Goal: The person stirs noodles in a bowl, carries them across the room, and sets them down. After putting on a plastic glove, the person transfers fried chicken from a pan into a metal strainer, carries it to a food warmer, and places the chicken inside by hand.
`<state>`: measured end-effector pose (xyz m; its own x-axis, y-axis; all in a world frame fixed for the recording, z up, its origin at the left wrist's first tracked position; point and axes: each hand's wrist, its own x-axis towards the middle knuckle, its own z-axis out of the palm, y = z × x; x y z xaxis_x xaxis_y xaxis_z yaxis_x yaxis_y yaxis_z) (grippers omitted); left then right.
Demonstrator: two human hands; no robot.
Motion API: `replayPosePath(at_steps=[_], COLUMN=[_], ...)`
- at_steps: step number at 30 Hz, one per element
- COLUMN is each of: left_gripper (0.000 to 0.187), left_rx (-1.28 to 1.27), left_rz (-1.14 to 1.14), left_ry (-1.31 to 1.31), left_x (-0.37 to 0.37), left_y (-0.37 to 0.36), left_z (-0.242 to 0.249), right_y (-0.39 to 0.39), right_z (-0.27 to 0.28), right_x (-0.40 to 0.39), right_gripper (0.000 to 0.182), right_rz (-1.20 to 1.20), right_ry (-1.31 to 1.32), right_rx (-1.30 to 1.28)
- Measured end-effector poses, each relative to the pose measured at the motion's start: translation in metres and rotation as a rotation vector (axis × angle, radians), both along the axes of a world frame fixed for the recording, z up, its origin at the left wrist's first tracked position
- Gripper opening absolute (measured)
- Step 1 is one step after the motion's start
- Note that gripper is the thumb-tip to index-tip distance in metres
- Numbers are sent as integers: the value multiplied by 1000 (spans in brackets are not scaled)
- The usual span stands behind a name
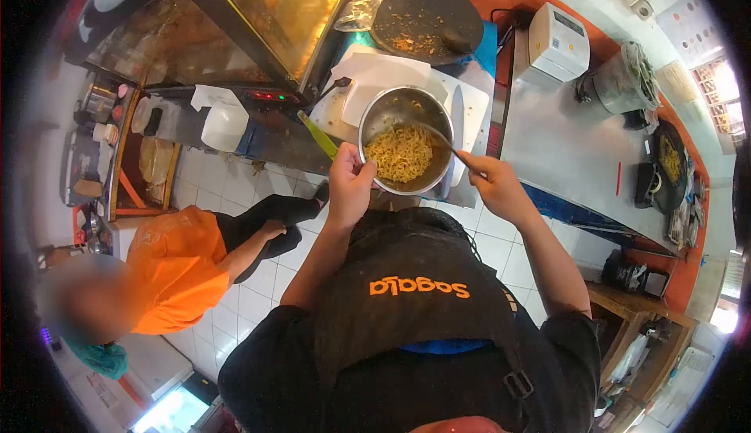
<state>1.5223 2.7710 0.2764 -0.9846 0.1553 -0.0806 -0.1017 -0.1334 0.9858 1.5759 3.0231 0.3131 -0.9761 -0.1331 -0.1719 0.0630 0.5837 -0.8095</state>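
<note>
A round steel bowl (447, 112) with yellowish noodles (400, 154) in it is held in front of my apron. My left hand (350, 180) grips the bowl's near left rim, thumb on the edge. In my right hand (497, 186) is the handle of a metal spoon (440, 135), whose head reaches down into the noodles and is partly hidden. Beneath and behind the bowl lie a white cutting board (475, 104) and sheets of white paper (375, 69). A knife (458, 116) rests on the board to the right, and a green-handled utensil (317, 133) is by my left hand.
A dark round pan (426, 18) with food scraps stands at the back. Rightward, a steel counter (547, 132) carries a white printer-like box (558, 42) and a clear bucket (622, 81). A glass display case (195, 42) is at left. A person in an orange shirt (184, 265) is nearby.
</note>
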Motion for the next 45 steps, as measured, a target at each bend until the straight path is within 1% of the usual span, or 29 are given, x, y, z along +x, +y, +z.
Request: replayPosePath(at_steps=[2,4,6,8,9,11,12,14,15,17,19,21,25,27,28,30,31,33,36,39,40,43,45], left_gripper=[12,14,11,12,12,12,13,12,12,12,12,12,11,11,11,11,11,12,13,14,14,15,15], left_rx=[0,2,-15,-35,-53,-11,35,25,21,34,51,86,132,145,147,98,99,77,73,41,44,-24,-98], left_rz=[15,24,25,42,55,71,82,89,91,109,130,137,194,203,212,244,249,276,321,371,369,408,443], left_ry=[25,52,93,92,90,42,-3,-6,-8,-35,-60,-77,-150,-159,-154,-136,-130,-128,-86,-31,-28,26,33], left_x=[2,5,8,3,2,6,7,9,10,9,10,12,12,13,12,9,8,4,-5,-13,-17,-27,-32], left_y=[0,1,2,-2,-3,-2,-2,-5,-7,-13,-17,-21,-32,-36,-38,-41,-41,-42,-45,-47,-48,-50,-49], left_z=[-3,-1,3,-10,-11,-9,-8,-7,-7,-13,-12,-7,-1,-1,-1,0,4,14,13,17,16,8,6], right_y=[-2,-5,-7,-8,-9,-13,-15,-21,-25,-36,-47,-56,-65,-62,-62,-63,-64,-66,-63,-56,-55,-47,-41], right_z=[-1,-8,-12,-14,-12,-4,-7,-16,-19,-24,-25,-28,-27,-33,-38,-47,-47,-46,-38,-35,-33,-36,-33], right_x=[-5,-10,-12,-10,-11,-12,-13,-13,-13,-13,-18,-24,-40,-47,-51,-58,-61,-66,-77,-90,-93,-103,-108], right_gripper=[41,41,41,30,30,26,26,24,24,35,33,33,31,35,35,41,41,37,34,35,38,37,40], right_rz=[-62,-91,-113,-63,-57,-102,-95,-142,-132,-179,-178,-85,-39,28,38,50,57,4,-9,8,-36,-72,-69], right_ry=[136,150,167,16,15,-491,-493,-764,-767,-858,-868,-858,-872,-942,-944,-1042,-1039,-1027,-966,-948,-912,-863,-872], right_rx=[108,146,187,-2,-5,-294,-297,-563,-565,-795,-810,-886,-924,-1061,-1055,-1124,-1120,-1158,-1137,-1155,-1134,-1110,-1102])
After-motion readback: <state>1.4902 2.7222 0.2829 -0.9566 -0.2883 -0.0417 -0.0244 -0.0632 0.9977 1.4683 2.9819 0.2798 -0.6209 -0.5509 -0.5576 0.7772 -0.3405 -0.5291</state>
